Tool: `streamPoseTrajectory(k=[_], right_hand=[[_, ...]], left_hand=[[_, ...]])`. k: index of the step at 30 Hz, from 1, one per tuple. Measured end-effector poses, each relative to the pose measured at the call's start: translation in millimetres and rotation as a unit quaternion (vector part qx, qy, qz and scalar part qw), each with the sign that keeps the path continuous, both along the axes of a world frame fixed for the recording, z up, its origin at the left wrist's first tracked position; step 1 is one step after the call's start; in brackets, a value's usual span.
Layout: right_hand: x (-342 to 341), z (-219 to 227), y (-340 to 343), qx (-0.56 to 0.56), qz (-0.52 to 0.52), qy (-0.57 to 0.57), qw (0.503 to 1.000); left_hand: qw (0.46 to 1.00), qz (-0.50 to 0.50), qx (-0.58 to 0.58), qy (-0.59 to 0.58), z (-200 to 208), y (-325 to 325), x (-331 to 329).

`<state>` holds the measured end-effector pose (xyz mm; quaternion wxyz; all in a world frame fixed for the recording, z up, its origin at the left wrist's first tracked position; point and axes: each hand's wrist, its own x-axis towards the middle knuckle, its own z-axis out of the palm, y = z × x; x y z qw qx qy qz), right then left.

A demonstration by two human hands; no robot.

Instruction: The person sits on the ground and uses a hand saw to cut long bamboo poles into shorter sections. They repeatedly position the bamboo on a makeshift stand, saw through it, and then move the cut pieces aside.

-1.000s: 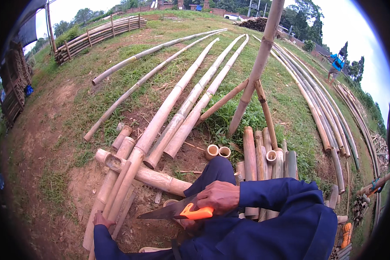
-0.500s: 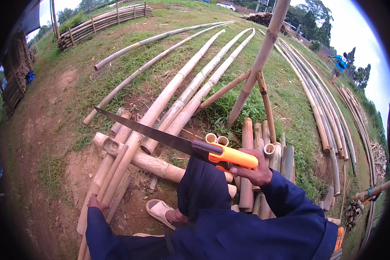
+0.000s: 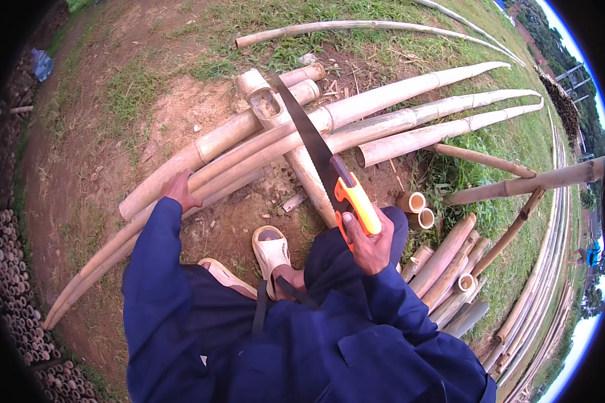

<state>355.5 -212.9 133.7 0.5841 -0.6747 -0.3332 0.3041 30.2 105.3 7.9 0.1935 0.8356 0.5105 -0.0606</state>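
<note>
My right hand [image 3: 368, 243] grips the orange handle of a handsaw [image 3: 306, 138]. Its dark blade points up and to the left, passing over a long bamboo pole [image 3: 410, 99], toothed edge toward the lower left. I cannot tell whether blade and pole touch. My left hand [image 3: 179, 191] is closed around the pole's near part, where slender lengths lie side by side. Under the pole runs a thick bamboo crosspiece [image 3: 308, 176] with an opening cut near its far end. Another thick bamboo piece [image 3: 158, 181] lies alongside, past my left fingers.
My sandalled foot [image 3: 271, 250] stands on bare soil below the poles. Short bamboo pieces [image 3: 447, 258] lie to the right, near a propped bamboo post [image 3: 538, 183]. Long poles [image 3: 541, 269] stretch along the right. Stacked bamboo ends [image 3: 10, 275] line the far left.
My view has turned down and left. The saw blade has swung from pointing mostly left to pointing upward, nearer the crosspiece. My left hand stays on the bamboo.
</note>
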Motion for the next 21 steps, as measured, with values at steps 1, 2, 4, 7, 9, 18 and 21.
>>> streamPoseTrajectory(k=[1, 2, 4, 7, 9, 18, 21], right_hand=[[4, -3, 3, -0.005, 0.003, -0.012, 1.0], [9, -2, 9, -0.005, -0.003, -0.01, 1.0], [29, -5, 15, -0.024, 0.016, -0.028, 0.999], [51, -10, 18, -0.048, 0.032, -0.037, 0.998], [61, -22, 18, -0.05, 0.045, -0.045, 0.997], [77, -38, 24, -0.088, 0.119, -0.019, 0.989], [71, -44, 23, -0.062, 0.119, -0.068, 0.989]], left_hand=[[1.0, 0.0, -0.008, 0.0, 4, -1, 1], [1.0, 0.0, -0.017, -0.001, 5, -3, 1], [1.0, 0.008, -0.02, -0.006, 6, -3, 1], [0.999, 0.01, -0.022, -0.022, 8, -5, 10], [0.999, 0.013, -0.026, -0.03, 10, -6, 16], [1.0, 0.002, 0.0, -0.004, 8, -4, 13], [1.0, -0.016, 0.015, -0.008, 18, -8, 46]])
